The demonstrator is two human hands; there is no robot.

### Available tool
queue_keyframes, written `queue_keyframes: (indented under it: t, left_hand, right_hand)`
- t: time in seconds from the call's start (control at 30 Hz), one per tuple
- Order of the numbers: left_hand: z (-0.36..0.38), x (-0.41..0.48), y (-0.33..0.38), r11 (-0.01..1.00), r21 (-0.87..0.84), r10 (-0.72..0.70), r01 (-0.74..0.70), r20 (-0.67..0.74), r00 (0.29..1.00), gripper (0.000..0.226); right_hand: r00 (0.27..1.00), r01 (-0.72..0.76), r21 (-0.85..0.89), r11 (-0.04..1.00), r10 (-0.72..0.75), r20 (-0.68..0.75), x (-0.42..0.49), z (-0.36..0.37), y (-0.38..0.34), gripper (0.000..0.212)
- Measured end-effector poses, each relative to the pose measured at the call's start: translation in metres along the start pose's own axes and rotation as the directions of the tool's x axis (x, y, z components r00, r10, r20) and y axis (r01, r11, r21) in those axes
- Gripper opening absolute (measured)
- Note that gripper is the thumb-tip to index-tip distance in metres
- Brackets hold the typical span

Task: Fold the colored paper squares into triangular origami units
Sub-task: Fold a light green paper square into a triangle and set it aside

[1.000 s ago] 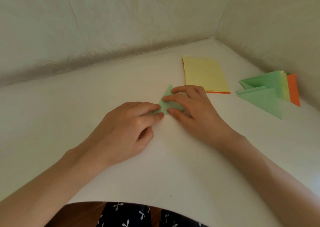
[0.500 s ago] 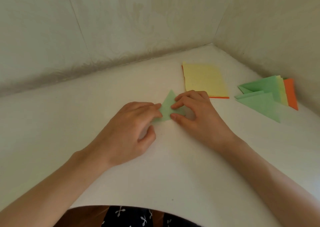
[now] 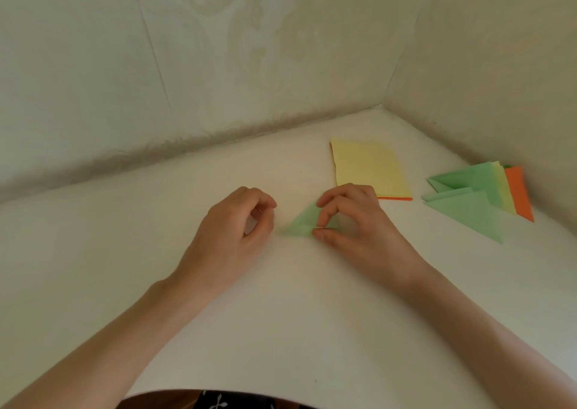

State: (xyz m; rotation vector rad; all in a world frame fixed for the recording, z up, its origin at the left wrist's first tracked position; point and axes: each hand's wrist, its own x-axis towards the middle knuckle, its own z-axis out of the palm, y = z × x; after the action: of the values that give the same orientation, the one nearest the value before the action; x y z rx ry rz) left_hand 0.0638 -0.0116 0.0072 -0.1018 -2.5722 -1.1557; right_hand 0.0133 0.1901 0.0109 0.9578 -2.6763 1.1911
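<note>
On the white table, the left hand rested with fingers curled toward the thumb, holding nothing, just beside the left tip of the green triangle. The right hand pinched that triangle's near right corner at mid-table; its long edge ran left-right along the near side, apex pointing away. Beyond lay the yellow paper stack over orange, with the folded units at far right.
</note>
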Motion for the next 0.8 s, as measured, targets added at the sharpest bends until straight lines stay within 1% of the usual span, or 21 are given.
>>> queue_keyframes:
  t: [0.03, 0.07, 0.13, 0.17, 0.23, 0.33, 0.4, 0.47, 0.53, 0.6, 0.67, 0.8]
  left_hand:
    - [0.000, 0.000, 0.003, 0.996, -0.083, -0.038, 0.038, 0.010, 0.999, 0.009]
    - [-0.001, 0.000, 0.007, 0.974, -0.208, -0.083, 0.091, 0.047, 0.995, 0.008]
    - [-0.002, 0.001, 0.017, 0.858, -0.471, -0.136, 0.203, 0.173, 0.976, 0.018]
    - [-0.003, 0.001, 0.020, 0.796, -0.555, -0.136, 0.242, 0.226, 0.965, 0.022]
    - [-0.004, 0.003, 0.025, 0.715, -0.637, -0.143, 0.287, 0.269, 0.952, 0.020]
    - [-0.007, 0.004, 0.026, 0.663, -0.681, -0.193, 0.311, 0.246, 0.950, 0.013]
    - [-0.007, 0.004, 0.023, 0.635, -0.697, -0.200, 0.332, 0.267, 0.943, 0.006]
    - [-0.007, 0.005, 0.022, 0.580, -0.724, -0.203, 0.375, 0.318, 0.926, 0.012]
    - [-0.008, 0.007, 0.021, 0.516, -0.750, -0.211, 0.414, 0.357, 0.910, 0.022]
    - [-0.011, 0.008, 0.021, 0.480, -0.754, -0.208, 0.448, 0.398, 0.893, 0.030]
    - [-0.012, 0.009, 0.021, 0.491, -0.733, -0.210, 0.471, 0.425, 0.881, 0.033]
    - [-0.009, 0.009, 0.020, 0.624, -0.628, -0.253, 0.464, 0.400, 0.881, 0.042]
  right_hand:
    - [0.996, 0.061, 0.020, 0.998, -0.060, -0.059, -0.001, -0.002, -0.002, 0.012]
    - [0.983, 0.144, 0.003, 0.990, -0.143, -0.116, -0.002, -0.004, -0.005, 0.008]
    - [0.930, 0.312, -0.098, 0.945, -0.325, -0.174, -0.003, -0.005, -0.008, 0.012]
    - [0.899, 0.373, -0.149, 0.916, -0.396, -0.186, -0.003, -0.004, -0.009, 0.014]
    - [0.848, 0.450, -0.212, 0.868, -0.489, -0.205, -0.002, -0.003, -0.009, 0.016]
    - [0.803, 0.505, -0.254, 0.825, -0.557, -0.214, -0.002, -0.002, -0.008, 0.010]
    - [0.781, 0.524, -0.287, 0.802, -0.587, -0.214, -0.002, -0.001, -0.007, 0.005]
    - [0.764, 0.527, -0.335, 0.781, -0.608, -0.216, -0.002, 0.000, -0.005, 0.008]
    - [0.752, 0.527, -0.375, 0.763, -0.624, -0.213, -0.003, 0.000, -0.004, 0.007]
    - [0.743, 0.519, -0.418, 0.746, -0.635, -0.210, -0.003, -0.001, -0.005, 0.011]
    - [0.730, 0.516, -0.466, 0.719, -0.653, -0.200, -0.002, -0.002, -0.006, 0.014]
    - [0.704, 0.535, -0.553, 0.638, -0.699, -0.125, -0.004, 0.000, -0.006, 0.009]
